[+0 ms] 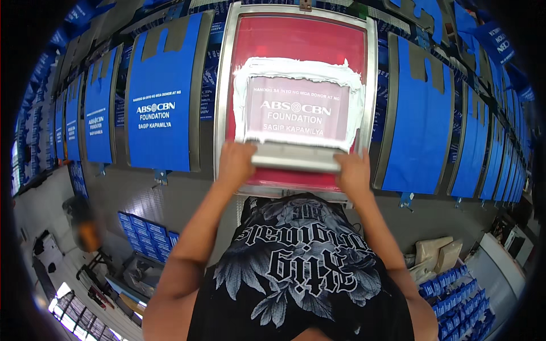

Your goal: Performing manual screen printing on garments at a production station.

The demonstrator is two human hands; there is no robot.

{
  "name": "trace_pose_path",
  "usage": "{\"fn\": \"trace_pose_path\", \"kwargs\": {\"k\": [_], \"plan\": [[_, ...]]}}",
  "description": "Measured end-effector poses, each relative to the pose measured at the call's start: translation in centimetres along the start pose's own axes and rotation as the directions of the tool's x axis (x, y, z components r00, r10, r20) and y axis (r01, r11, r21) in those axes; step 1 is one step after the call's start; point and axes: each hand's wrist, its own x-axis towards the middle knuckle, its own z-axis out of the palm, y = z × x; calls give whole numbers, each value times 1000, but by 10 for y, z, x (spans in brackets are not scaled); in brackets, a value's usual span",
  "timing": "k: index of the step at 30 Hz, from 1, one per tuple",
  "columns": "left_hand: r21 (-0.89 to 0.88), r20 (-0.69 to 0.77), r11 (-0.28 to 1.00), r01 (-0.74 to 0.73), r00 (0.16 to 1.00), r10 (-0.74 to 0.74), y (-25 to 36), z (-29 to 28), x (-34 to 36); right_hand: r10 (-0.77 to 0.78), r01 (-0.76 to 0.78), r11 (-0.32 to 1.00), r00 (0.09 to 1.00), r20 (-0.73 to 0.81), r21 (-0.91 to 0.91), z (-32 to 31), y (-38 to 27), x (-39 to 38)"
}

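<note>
I look through the head view from far away. In the middle, a touch toward 1 o'clock, is a wide pale bar. My left hand is at its 9 o'clock end and my right hand is at its 3 o'clock end. The fingers of both hands are clamped on the bar; I can't tell how they curl underneath.

The bar looks stiff and straight, and I guess it is not very heavy, but it's too wide for 1 hand to keep level. I'd hold it by the 2 ends, where there is no paste that I can see. Its long edge by the paste could get slippery.

The white paste looks thick and soft, like cake icing. It has lumpy ridges at 12 o'clock and down both sides of the pale window. The red sheet around it looks smooth, flat and tight; I think it is thin and could tear, so I'd press gently. The shiny metal frame around it looks hard.

At 10 o'clock a blue sheet lies flat on a dark board, and at 2 o'clock is another blue piece. Both look soft, like cloth.
</note>
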Motion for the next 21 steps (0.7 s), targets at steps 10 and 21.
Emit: {"fn": "trace_pose_path", "kwargs": {"k": [10,21], "plan": [[165,117,978,131,982,-151,-45,-54,172,-45,53,995,994,104,-82,-91,31,188],[-331,837,585,740,516,-179,40,69,-118,-107,120,989,983,147,-84,-95,47,235]]}}
